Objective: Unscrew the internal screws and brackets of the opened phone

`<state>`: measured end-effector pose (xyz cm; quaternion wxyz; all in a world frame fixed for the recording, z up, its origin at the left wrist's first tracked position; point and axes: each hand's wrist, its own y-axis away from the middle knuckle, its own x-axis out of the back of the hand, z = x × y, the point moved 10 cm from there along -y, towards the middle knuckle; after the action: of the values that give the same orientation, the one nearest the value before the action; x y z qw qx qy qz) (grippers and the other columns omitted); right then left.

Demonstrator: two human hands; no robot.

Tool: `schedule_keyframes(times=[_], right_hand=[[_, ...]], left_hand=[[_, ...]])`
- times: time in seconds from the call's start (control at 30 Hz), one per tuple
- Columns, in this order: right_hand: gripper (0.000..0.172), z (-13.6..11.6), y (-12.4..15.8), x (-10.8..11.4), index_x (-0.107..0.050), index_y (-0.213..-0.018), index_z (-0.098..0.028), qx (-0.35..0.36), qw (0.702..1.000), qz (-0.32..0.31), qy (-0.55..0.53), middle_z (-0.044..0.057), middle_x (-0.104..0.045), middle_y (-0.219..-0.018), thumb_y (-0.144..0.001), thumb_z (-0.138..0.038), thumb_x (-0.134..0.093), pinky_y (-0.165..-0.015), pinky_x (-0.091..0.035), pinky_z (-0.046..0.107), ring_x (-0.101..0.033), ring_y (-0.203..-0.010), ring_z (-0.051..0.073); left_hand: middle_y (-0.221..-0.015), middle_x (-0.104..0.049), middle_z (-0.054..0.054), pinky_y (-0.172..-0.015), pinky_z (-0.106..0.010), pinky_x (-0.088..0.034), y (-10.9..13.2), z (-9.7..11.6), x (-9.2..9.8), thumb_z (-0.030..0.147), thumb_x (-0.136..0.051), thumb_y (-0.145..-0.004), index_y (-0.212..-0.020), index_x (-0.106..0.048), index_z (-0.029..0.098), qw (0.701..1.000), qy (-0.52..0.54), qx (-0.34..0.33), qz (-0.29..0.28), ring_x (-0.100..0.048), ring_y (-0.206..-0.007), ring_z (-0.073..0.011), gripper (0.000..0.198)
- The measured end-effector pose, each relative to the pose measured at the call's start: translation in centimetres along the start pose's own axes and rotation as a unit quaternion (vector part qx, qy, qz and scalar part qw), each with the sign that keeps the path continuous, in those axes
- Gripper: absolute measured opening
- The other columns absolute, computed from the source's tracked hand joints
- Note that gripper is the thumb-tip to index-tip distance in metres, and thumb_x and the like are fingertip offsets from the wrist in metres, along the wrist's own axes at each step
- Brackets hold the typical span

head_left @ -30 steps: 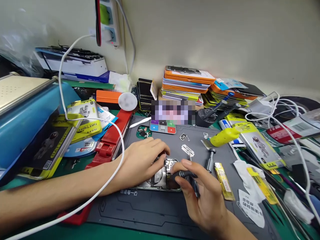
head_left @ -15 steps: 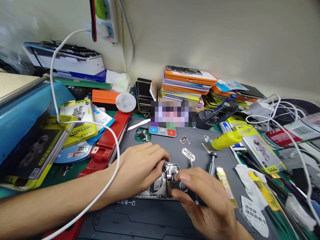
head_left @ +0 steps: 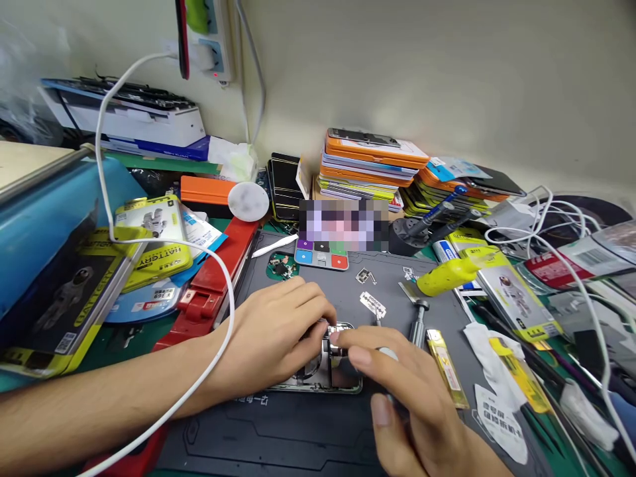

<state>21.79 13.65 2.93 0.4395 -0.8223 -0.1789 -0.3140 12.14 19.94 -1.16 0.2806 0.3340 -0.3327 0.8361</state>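
Note:
An opened phone (head_left: 346, 377) lies on the grey mat with its inner parts exposed. My left hand (head_left: 285, 328) rests over its left part, fingers curled against the top edge and holding it. The index fingertip of my right hand (head_left: 417, 387) touches the phone's upper right corner, while the thumb stands apart. Between the right fingers shows the round metal end of what looks like a screwdriver (head_left: 387, 354); most of it is hidden. Just beyond that hand are a razor blade (head_left: 372, 305) and another dark screwdriver (head_left: 420, 324).
Behind the phone lie a small circuit board (head_left: 282, 267) and a coloured screw tray (head_left: 322, 257). A yellow-handled scraper (head_left: 447, 275) and a tool holder (head_left: 410, 235) stand right. A white cable (head_left: 231, 298) crosses over my left forearm. Battery boxes (head_left: 152, 238) flank the left.
My right hand has shifted, its index finger now reaching onto the phone's upper corner and the thumb drawn away to the right. The round metal end moved right with it. My left hand stays put.

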Motion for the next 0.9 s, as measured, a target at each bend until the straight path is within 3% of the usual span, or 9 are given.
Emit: schedule_keyframes(times=[0.17,0.3,0.47,0.73,0.9], right_hand=[[0.047,-0.3,0.4,0.2,-0.043,-0.140,-0.005,0.015,1.000,0.012,-0.005,0.012,-0.051,-0.139,-0.095,0.005,-0.038,-0.112,-0.049,0.029,-0.054,-0.131,0.017],[0.045,-0.2,0.7,0.4,-0.044,-0.141,-0.003,0.013,1.000,0.014,0.012,0.015,-0.050,-0.136,-0.096,0.000,-0.040,-0.107,-0.049,0.036,-0.054,-0.129,0.022],[0.046,-0.7,0.7,0.8,-0.049,-0.137,-0.003,0.022,0.998,0.041,0.039,0.014,-0.051,-0.133,-0.093,0.008,-0.043,-0.104,-0.050,0.033,-0.055,-0.124,0.019],[0.046,-0.2,0.9,0.8,-0.044,-0.145,0.001,-0.008,0.996,0.065,0.057,0.014,-0.053,-0.135,-0.099,0.004,-0.048,-0.119,-0.043,0.026,-0.054,-0.131,0.015],[0.043,-0.2,1.0,0.9,-0.045,-0.146,-0.001,-0.012,0.995,0.062,0.077,0.013,-0.053,-0.136,-0.103,0.001,-0.044,-0.116,-0.044,0.027,-0.052,-0.133,0.016]], left_hand=[[-0.093,-0.060,-0.003,-0.076,-0.035,-0.038,0.2,0.9,0.1,0.023,-0.056,-0.105,-0.090,-0.062,0.015,1.000,-0.010,-0.024,-0.005,-0.049,-0.082,-0.0175,0.018],[-0.094,-0.060,-0.003,-0.076,-0.035,-0.037,0.1,0.9,-0.3,0.023,-0.055,-0.106,-0.094,-0.064,0.015,0.999,-0.008,-0.028,-0.017,-0.049,-0.084,-0.0173,0.018],[-0.096,-0.060,-0.003,-0.078,-0.035,-0.037,0.1,0.6,-0.7,0.025,-0.054,-0.108,-0.096,-0.065,0.016,0.999,0.013,-0.024,-0.036,-0.050,-0.085,-0.0169,0.019],[-0.100,-0.062,-0.003,-0.082,-0.036,-0.039,0.5,2.1,-1.7,0.021,-0.059,-0.099,-0.109,-0.064,0.015,0.992,0.027,-0.081,-0.096,-0.052,-0.089,-0.0186,0.012],[-0.108,-0.065,-0.003,-0.084,-0.037,-0.040,0.7,2.0,-2.3,0.029,-0.058,-0.106,-0.116,-0.062,0.017,0.990,0.000,-0.099,-0.104,-0.055,-0.094,-0.0203,0.016]])
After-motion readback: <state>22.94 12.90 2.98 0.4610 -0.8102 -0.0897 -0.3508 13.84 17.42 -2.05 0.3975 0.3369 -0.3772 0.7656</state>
